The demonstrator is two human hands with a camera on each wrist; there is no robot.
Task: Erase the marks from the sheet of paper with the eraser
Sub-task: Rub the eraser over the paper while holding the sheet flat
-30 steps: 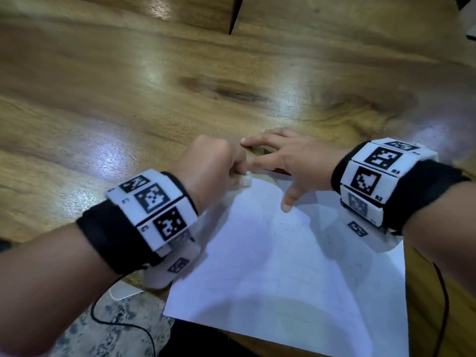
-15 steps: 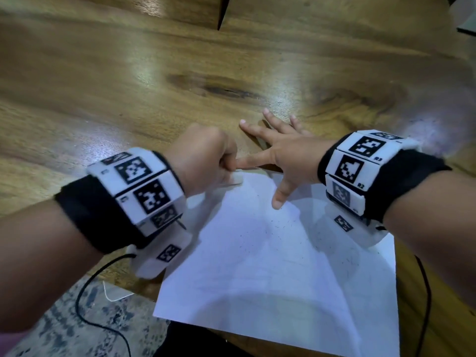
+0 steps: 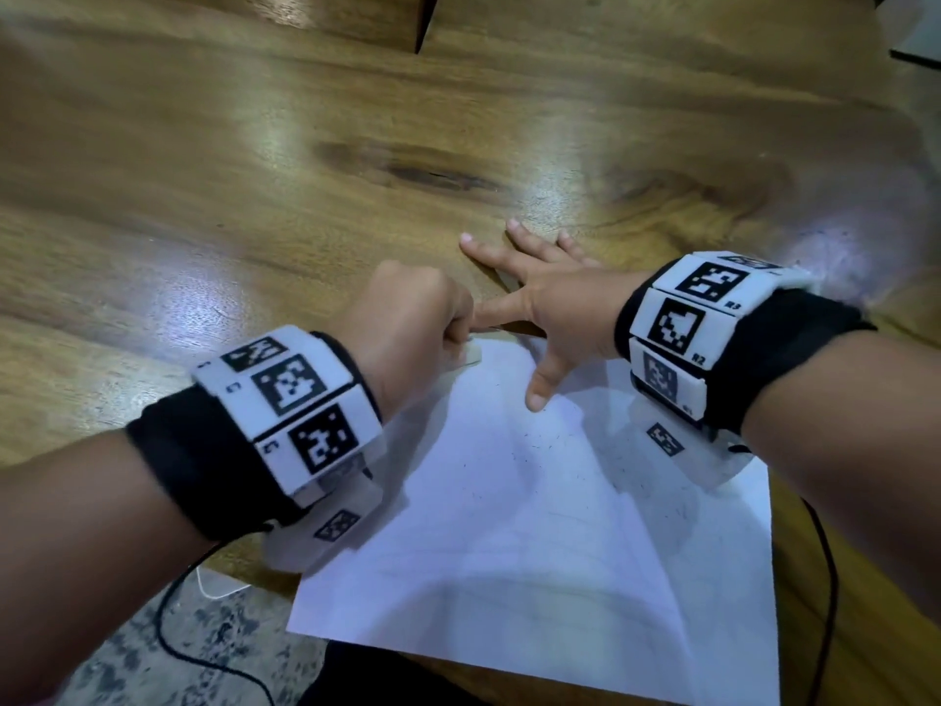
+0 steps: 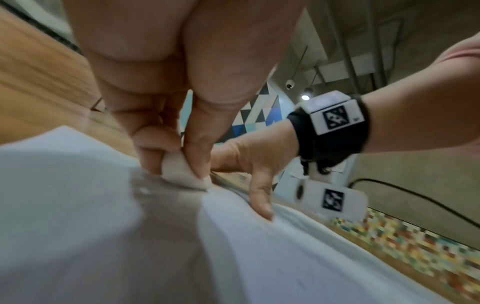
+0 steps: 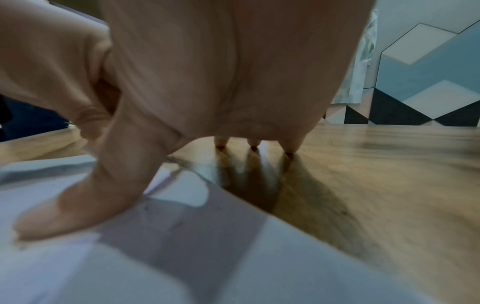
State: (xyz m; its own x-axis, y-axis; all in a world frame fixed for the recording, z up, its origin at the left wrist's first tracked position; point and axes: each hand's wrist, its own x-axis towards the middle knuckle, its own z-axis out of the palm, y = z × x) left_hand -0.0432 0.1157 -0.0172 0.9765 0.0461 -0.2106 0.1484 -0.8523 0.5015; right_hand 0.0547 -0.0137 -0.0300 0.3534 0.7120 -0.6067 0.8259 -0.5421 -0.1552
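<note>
A white sheet of paper (image 3: pixel 550 527) lies on the wooden table, with small dark specks and faint lines on it. My left hand (image 3: pixel 412 323) pinches a small white eraser (image 4: pixel 182 174) between thumb and fingers and presses it on the sheet's far left corner; a sliver of the eraser (image 3: pixel 471 355) shows in the head view. My right hand (image 3: pixel 550 308) is spread flat at the sheet's far edge. Its thumb (image 5: pixel 85 207) presses on the paper (image 5: pixel 155 257), and its fingertips (image 3: pixel 514 227) rest on the bare wood beyond.
The wooden table (image 3: pixel 254 170) stretches far ahead and to both sides. Its near edge runs under the sheet, and a patterned floor (image 3: pixel 168 664) lies below. Black cables (image 3: pixel 830 578) hang from both wristbands. A white item (image 3: pixel 216 586) pokes out at the table edge.
My right hand's fingers have spread and slid farther out onto the wood. The left hand stays gripped on the eraser at the sheet's corner, with only slight shifts.
</note>
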